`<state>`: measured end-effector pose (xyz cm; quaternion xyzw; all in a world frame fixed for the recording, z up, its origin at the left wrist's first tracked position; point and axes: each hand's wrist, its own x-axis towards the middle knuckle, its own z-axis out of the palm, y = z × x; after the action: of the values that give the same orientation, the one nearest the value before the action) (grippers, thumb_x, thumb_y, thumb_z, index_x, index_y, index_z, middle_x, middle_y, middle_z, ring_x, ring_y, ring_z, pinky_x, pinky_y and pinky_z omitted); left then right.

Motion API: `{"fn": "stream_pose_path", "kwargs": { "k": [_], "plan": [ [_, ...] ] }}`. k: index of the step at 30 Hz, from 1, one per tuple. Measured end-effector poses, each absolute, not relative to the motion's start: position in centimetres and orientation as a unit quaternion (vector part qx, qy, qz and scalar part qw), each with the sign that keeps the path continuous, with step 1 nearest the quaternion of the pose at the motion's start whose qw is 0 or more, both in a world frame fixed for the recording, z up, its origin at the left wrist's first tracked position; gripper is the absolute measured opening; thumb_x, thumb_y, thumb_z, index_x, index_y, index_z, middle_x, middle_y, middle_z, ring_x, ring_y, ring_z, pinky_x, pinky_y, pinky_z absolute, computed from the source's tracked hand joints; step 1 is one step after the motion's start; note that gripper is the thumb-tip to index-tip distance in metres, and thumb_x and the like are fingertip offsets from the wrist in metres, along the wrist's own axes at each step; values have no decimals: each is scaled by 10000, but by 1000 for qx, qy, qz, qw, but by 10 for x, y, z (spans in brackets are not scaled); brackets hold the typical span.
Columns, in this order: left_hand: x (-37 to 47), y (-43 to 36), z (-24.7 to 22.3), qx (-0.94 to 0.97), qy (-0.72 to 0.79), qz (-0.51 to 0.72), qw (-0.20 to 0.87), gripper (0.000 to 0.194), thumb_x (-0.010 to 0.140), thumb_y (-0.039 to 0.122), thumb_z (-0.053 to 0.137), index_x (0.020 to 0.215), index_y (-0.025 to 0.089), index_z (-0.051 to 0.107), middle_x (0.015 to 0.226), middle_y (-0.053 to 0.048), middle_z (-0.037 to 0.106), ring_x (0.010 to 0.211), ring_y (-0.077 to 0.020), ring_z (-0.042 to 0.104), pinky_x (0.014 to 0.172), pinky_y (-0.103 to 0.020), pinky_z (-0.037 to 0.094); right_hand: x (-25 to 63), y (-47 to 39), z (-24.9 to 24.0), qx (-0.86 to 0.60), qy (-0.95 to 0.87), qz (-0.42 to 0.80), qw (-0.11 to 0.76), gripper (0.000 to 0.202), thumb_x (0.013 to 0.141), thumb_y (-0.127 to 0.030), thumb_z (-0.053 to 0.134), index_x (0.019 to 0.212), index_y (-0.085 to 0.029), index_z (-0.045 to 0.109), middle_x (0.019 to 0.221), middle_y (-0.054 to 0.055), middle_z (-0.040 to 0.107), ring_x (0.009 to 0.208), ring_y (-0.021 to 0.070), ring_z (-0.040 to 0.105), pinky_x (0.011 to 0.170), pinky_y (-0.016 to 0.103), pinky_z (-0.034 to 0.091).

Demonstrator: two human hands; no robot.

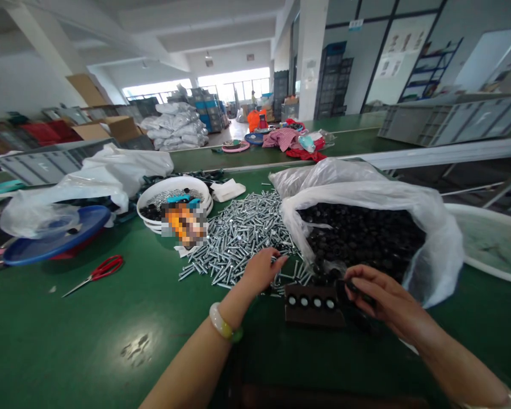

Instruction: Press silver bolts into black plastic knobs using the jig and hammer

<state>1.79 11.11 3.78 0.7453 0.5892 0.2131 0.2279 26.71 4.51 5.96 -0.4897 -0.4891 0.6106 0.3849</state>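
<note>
My left hand (262, 271), with a bangle at the wrist, is at the near edge of a heap of silver bolts (238, 233). Its thumb and fingers look apart, and I make out nothing between them. My right hand (381, 295) pinches a black plastic piece (354, 291), partly hidden by the fingers. Just left of that hand is a dark brown block (315, 315) with a row of several black round pieces with pale centres. Behind it lies an open white plastic bag (434, 250) full of small black parts (361, 236).
Red-handled scissors (106, 267) lie on the green table (166, 318) at left. A white tub (142, 207) holds small metal parts, with a blurred orange patch before it. A blue tray (59, 238) is farther left; a white round tray (489, 238) is at right.
</note>
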Motion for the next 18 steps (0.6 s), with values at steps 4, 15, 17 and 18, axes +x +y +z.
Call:
{"fn": "stream_pose_path", "kwargs": {
  "k": [4, 15, 17, 18],
  "plan": [
    [-21, 87, 43, 550, 558, 369, 500, 274, 808, 416, 491, 887, 154, 499, 874, -48, 649, 568, -97, 597, 493, -202, 452, 259, 31, 56, -494, -617, 512, 337, 278, 817, -427, 506, 983, -208, 549, 642, -16, 536, 477, 79, 428, 406, 186, 317],
    [-17, 30, 37, 468, 521, 426, 573, 372, 791, 446, 517, 996, 152, 616, 1012, -74, 639, 798, -150, 626, 728, -289, 525, 244, 28, 42, -536, -555, 544, 331, 390, 752, -505, 528, 961, -195, 639, 456, -75, 361, 379, 68, 321, 346, 178, 227],
    [-8, 32, 43, 529, 502, 434, 528, 323, 805, 405, 513, 981, 159, 626, 993, -69, 657, 835, -166, 629, 764, -305, 520, 241, 27, 39, -539, -515, 570, 344, 453, 729, -505, 560, 1069, -209, 602, 490, -81, 367, 366, 54, 300, 326, 165, 202],
    [-3, 32, 46, 572, 494, 434, 490, 284, 798, 366, 537, 978, 167, 630, 970, -61, 667, 853, -171, 628, 784, -309, 515, 240, 27, 38, -537, -506, 576, 352, 488, 725, -498, 572, 1129, -225, 567, 516, -82, 377, 367, 50, 296, 319, 160, 200]
  ]
}}
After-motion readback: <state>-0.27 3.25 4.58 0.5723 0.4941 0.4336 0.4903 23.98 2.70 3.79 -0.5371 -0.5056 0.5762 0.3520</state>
